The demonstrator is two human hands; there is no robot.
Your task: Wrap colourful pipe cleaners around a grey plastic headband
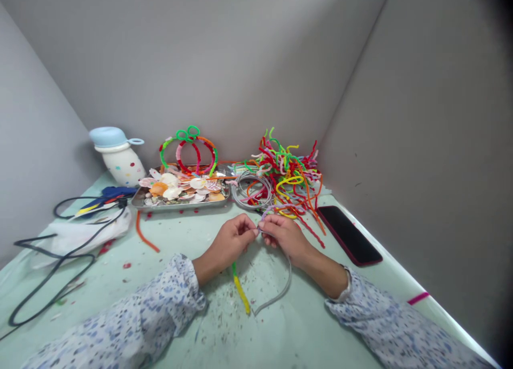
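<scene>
Both hands meet over the middle of the table around a thin grey headband (286, 290) whose two ends hang toward me. A yellow and green fuzzy wrapping (241, 294) covers its left end, while the right end is bare. My left hand (231, 240) is closed, thumb and finger pinching the band near its top. Close against it, my right hand (285, 236) is closed too, with a lilac pipe cleaner (280, 206) at its fingertips, sticking out beyond them. The exact contact between fingertips and band is hidden.
Behind stand a metal tray (180, 206) of shells, finished pipe-cleaner headbands (188, 144), a grey wire coil (240, 195) and a pipe-cleaner heap (288, 171). A phone (348, 235) lies right; a bottle (120, 158), plastic bag (88, 230) and black cable (52, 273) are left.
</scene>
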